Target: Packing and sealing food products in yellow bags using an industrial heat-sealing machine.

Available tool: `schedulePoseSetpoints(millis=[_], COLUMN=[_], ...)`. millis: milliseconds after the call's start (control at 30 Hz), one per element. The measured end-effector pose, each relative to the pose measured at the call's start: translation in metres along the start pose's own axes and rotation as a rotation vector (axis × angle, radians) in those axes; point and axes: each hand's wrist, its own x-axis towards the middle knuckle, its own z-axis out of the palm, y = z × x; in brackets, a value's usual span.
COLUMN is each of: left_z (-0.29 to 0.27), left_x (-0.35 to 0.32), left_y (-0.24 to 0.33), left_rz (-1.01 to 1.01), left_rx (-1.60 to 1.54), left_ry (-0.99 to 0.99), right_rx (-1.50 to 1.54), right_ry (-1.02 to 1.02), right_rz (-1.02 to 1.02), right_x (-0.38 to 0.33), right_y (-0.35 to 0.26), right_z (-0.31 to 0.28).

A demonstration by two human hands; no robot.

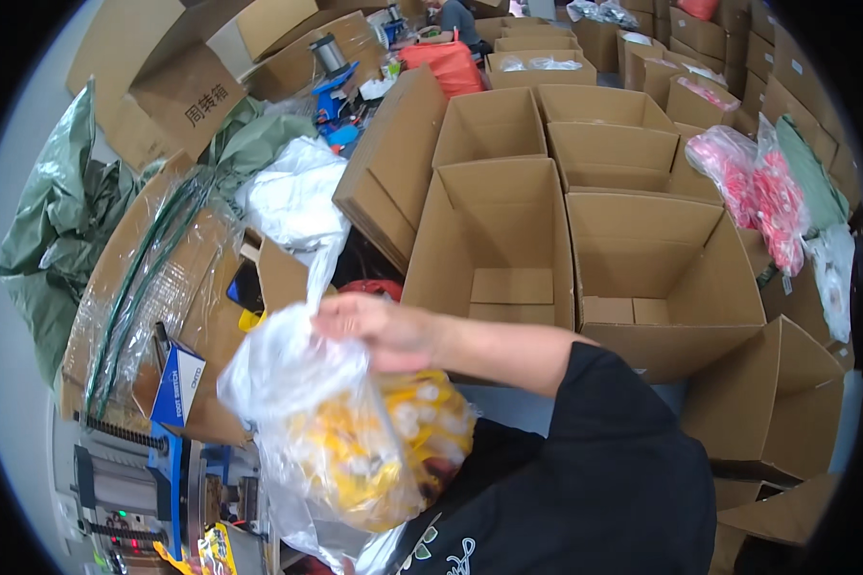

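Observation:
My right hand (pixel 374 331) is closed round the gathered neck of a clear plastic bag (pixel 297 369). The bag hangs in front of my black shirt, bulging with small yellow and white pieces (pixel 384 446) whose kind I cannot make out. A twisted end of the plastic sticks up above my fingers. My bare right forearm reaches in from the right, out of a short black sleeve. My left hand does not show.
Open cardboard boxes (pixel 494 230) stand in rows ahead and to the right. Flattened cardboard (pixel 393 163) leans beside them. At lower left is a bench machine (pixel 129 484) next to a blue-and-white box (pixel 177 383). Pink-filled bags (pixel 777 196) lie far right; a person (pixel 458 21) is at the back.

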Motion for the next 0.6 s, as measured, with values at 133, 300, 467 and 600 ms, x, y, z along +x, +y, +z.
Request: schedulePoseSetpoints(millis=[133,300,467,600], left_z=[0.001,0.004,0.0,0.018], left_x=[0.009,0.008,0.004,0.013], left_y=[0.008,0.008,0.009,0.016], left_rz=[0.022,0.011,0.009,0.006], left_rx=[-0.021,-0.037,-0.088,-0.131], left_ry=[-0.003,-0.002,0.055,0.076], right_rx=[-0.047,-0.327,-0.132,-0.325], right_ry=[-0.082,-0.05,0.212,0.405], right_rz=[0.033,0.319,0.065,-0.137], right_x=[-0.011,-0.032,-0.002,-0.004], right_y=[-0.038,-0.043,-0.114,-0.221], right_z=[0.016,0.044,-0.009,-0.086])
